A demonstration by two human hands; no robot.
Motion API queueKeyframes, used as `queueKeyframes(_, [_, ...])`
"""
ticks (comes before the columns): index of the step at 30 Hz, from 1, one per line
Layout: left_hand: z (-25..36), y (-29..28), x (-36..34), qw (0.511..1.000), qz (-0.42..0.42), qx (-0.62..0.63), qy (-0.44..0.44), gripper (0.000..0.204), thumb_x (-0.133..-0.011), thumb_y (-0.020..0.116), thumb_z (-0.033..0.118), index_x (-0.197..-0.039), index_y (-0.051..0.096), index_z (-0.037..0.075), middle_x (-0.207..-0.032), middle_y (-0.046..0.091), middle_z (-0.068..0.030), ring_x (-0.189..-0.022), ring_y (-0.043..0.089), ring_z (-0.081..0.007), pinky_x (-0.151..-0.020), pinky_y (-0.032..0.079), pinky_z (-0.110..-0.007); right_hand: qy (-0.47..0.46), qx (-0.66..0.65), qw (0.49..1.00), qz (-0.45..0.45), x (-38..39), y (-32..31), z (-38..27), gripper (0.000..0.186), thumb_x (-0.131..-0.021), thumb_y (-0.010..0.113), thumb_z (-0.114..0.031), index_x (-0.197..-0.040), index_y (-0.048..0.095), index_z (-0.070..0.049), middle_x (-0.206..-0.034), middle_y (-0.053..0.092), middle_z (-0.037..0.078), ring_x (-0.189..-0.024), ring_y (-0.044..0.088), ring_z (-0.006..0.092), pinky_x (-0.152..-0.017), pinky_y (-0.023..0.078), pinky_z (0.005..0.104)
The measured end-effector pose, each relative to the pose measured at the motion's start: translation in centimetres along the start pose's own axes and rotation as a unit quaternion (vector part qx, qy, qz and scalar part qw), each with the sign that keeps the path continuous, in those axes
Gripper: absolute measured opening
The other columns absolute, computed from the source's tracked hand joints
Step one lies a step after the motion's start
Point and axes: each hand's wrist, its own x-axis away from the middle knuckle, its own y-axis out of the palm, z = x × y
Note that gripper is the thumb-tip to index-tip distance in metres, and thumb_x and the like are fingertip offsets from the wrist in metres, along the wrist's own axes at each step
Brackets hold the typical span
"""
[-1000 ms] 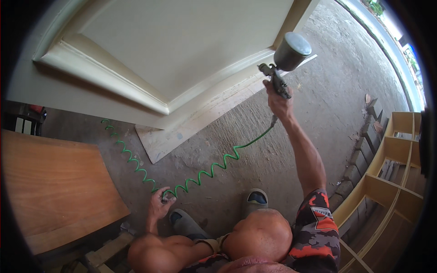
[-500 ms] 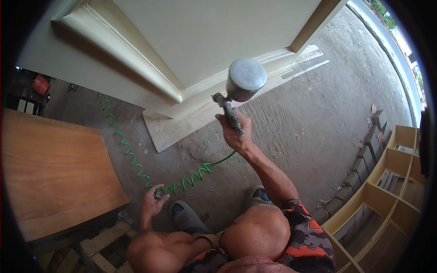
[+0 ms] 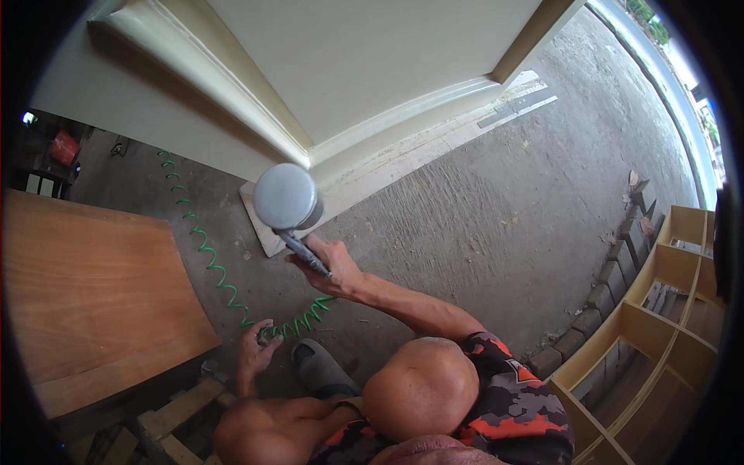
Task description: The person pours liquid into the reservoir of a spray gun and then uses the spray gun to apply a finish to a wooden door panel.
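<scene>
My right hand grips a grey metal spray gun with a round silver cup, held low in front of the cream panelled door, near its lower left part. The cup hides part of the pale board under the door. A green coiled hose runs from the back left down to my left hand, whose curled fingers hold its coils, and continues up toward the gun.
A brown plywood sheet lies on the left, above wooden slats. A yellowish wooden shelving frame and a row of blocks line the right. A red object sits at the back left. Concrete floor spans the middle.
My right hand has swept left and downward with the spray gun, from the door's right side to its lower left. The hose between my hands has bunched up. My left hand has barely moved.
</scene>
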Motion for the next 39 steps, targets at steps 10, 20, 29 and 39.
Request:
queueKeyframes(10, [0.3, -0.8, 0.9, 1.0, -0.003, -0.009, 0.004, 0.06, -0.089, 0.089, 0.027, -0.14, 0.07, 0.003, -0.124, 0.078, -0.0094, -0.094, 0.067, -0.0148, -0.086, 0.055, -0.032, 0.029, 0.018, 0.999, -0.005, -0.8, -4.1, 0.3, 0.031, -0.099, 0.084, -0.028, -0.097, 0.065, -0.003, -0.067, 0.064, 0.023, -0.059, 0.059, 0.0449, -0.056, 0.05, 0.0485])
queueKeyframes(20, [4.0, -0.5, 0.7, 0.999, -0.039, 0.02, -0.013, 0.056, -0.093, 0.085, 0.019, -0.141, 0.066, -0.003, -0.125, 0.077, -0.0123, -0.108, 0.07, -0.016, -0.094, 0.056, -0.031, 0.067, 0.062, 0.986, 0.142, -2.9, -13.8, 2.4, 0.038, -0.101, 0.084, -0.027, -0.084, 0.06, -0.002, -0.061, 0.05, 0.004, -0.059, 0.046, 0.015, -0.055, 0.044, 0.0394])
queueKeyframes(29, [5.4, 1.2, -0.5, 0.997, -0.051, 0.014, 0.048, 0.059, -0.092, 0.087, 0.027, -0.139, 0.068, -0.002, -0.12, 0.079, -0.0122, -0.099, 0.071, -0.0161, -0.086, 0.057, -0.033, 0.115, 0.143, 0.964, 0.193, -3.8, -22.9, 2.7, 0.034, -0.1, 0.084, -0.029, -0.097, 0.07, 0.002, -0.073, 0.064, 0.009, -0.069, 0.055, 0.0153, -0.068, 0.052, 0.0392])
queueKeyframes(39, [6.2, 2.0, -1.9, 0.996, -0.067, -0.054, -0.012, 0.055, -0.092, 0.087, 0.024, -0.138, 0.069, -0.001, -0.11, 0.078, -0.0099, -0.1, 0.072, -0.0144, -0.088, 0.058, -0.032, 0.072, 0.111, 0.956, 0.262, -4.6, -33.5, 6.6, 0.031, -0.106, 0.079, -0.028, -0.088, 0.065, -0.007, -0.063, 0.054, -0.006, -0.05, 0.048, 0.0041, -0.044, 0.038, 0.0269])
